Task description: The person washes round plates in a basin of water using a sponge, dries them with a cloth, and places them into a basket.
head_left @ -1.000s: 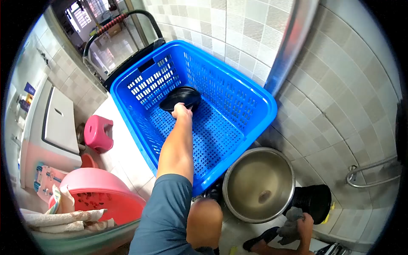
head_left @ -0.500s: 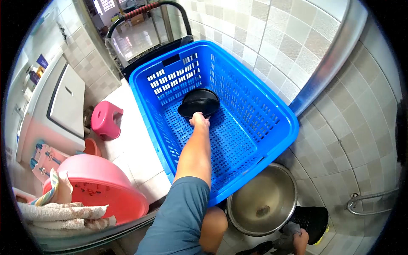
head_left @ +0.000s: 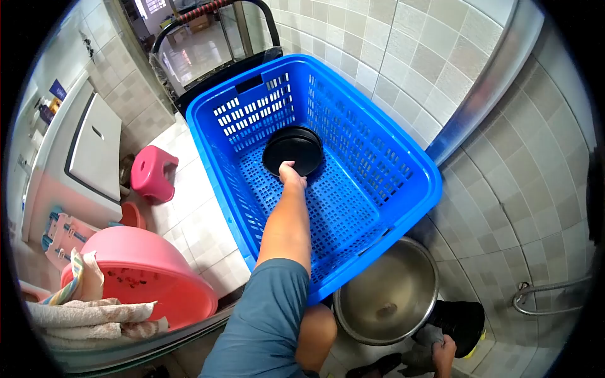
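Note:
A large blue plastic basket (head_left: 378,148) with slotted walls stands in front of me. Inside, near its far left corner, black round shallow pans (head_left: 295,146) are stacked on the perforated floor. My left hand (head_left: 292,174) reaches down into the basket and grips the near rim of the top pan, thumb above it. The other fingers are hidden under the rim. At the lower right my right hand (head_left: 444,354) is closed around a bunched grey cloth (head_left: 419,349), next to a metal basin (head_left: 403,283) holding cloudy water.
A pink tub (head_left: 145,252) with towels (head_left: 94,318) draped at its edge stands on the left, near a pink stool (head_left: 153,174). Behind the basket rises a black cart handle (head_left: 275,28). A tiled wall and a metal bar (head_left: 548,309) border the right.
The top black pan was tilted and is now lying nearly level on the stack, my left hand still at its rim. My right hand stays on the grey cloth. The view has shifted slightly.

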`<state>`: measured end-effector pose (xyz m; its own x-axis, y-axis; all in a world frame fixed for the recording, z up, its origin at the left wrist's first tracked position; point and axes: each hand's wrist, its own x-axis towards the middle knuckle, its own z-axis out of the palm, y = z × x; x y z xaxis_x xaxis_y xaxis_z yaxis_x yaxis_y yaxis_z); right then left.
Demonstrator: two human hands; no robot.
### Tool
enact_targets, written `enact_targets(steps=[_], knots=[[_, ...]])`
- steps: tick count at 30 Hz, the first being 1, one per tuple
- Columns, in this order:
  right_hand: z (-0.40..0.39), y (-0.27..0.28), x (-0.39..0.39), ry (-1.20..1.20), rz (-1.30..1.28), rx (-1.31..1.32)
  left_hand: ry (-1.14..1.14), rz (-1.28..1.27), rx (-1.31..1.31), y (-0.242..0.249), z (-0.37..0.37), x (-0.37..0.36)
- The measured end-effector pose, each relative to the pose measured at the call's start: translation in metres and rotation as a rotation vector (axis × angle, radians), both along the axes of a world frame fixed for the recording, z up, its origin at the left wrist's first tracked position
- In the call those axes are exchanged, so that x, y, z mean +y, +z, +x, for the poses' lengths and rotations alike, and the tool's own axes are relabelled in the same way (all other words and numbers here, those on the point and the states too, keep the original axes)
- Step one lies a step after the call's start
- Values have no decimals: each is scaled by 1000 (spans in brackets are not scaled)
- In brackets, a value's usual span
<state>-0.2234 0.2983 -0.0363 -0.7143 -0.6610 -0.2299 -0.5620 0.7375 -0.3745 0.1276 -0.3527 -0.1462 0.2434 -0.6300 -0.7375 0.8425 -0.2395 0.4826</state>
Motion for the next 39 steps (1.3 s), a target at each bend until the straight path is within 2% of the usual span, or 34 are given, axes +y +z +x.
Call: enact_targets(steps=[5, 7, 8, 9, 11, 13, 14, 15, 16, 18, 19, 20, 21, 22, 23, 24, 25, 26, 28, 29, 30, 31, 32, 33, 35, 37, 38, 39], knots=[[14, 12, -6, -115, -52, 7, -110, -162, 93, -33, 11, -15], [5, 3, 8, 0, -135, 120, -166, -197, 91, -31, 14, -17], [1, -1, 13, -65, -130, 51, -257, -278, 139, -34, 19, -21], [1, 6, 15, -84, -130, 55, -329, -228, 78, -30, 23, -25], [3, 28, 15, -117, -259, -292, -389, -98, -43, -22, 22, -38], [7, 41, 21, -177, -324, -330, -348, 52, -280, 21, 8, -31], [10, 47, 23, -251, -482, -451, -390, -39, -239, -15, 16, -62], [11, 52, 27, -326, -649, -568, -408, -30, -327, 18, 5, -48], [2, 55, 39, -386, -589, -598, -445, -28, -512, 57, -4, -29], [10, 65, 41, -502, -766, -566, -568, -211, -572, 91, -13, -21], [11, 73, 47, -502, -869, -706, -610, -202, -594, 112, -25, -18], [16, 88, 47, -574, -830, -639, -613, -327, -655, 126, -36, -12], [20, 96, 42, -742, -938, -698, -604, -404, -722, 146, -48, -11], [4, 66, 65, -447, -1046, -640, -569, -336, -966, 169, -65, -13], [9, 81, 57, -473, -1257, -874, -546, -596, -997, 201, -80, 16], [11, 89, 57, -410, -1334, -919, -532, -790, -1159, 194, -85, -17], [11, 93, 57, -324, -1411, -973, -505, -945, -910, 232, -108, 26], [9, 98, 60, -289, -1460, -1065, -539, -1021, -822, 275, -134, 93], [9, 103, 66, -235, -1538, -1161, -785, -1402, -759, 315, -169, 204], [9, 104, 70, -239, -1577, -1153, -971, -1415, -844, 329, -183, 272], [8, 106, 74, -226, -1595, -1194, -1325, -1453, -838, 341, -193, 331], [7, 107, 79, -212, -1610, -1235, -1431, -1648, -948, 329, -206, 377], [11, 110, 75, -179, -1618, -1228, -1578, -1666, -1041, 321, -213, 415], [10, 111, 78, -180, -1646, -1221, -1694, -1548, -1009, 300, -225, 449], [10, 112, 84, -125, -1671, -1269, -2106, -1156, -592, 281, -245, 493], [9, 112, 92, -132, -1721, -1232, -2109, -836, -327, 239, -266, 517], [8, 110, 95, -194, -1759, -1199, -2023, -838, -261, 224, -272, 523], [8, 107, 97, -266, -1797, -1171, -2047, -852, -272, 235, -276, 533]])
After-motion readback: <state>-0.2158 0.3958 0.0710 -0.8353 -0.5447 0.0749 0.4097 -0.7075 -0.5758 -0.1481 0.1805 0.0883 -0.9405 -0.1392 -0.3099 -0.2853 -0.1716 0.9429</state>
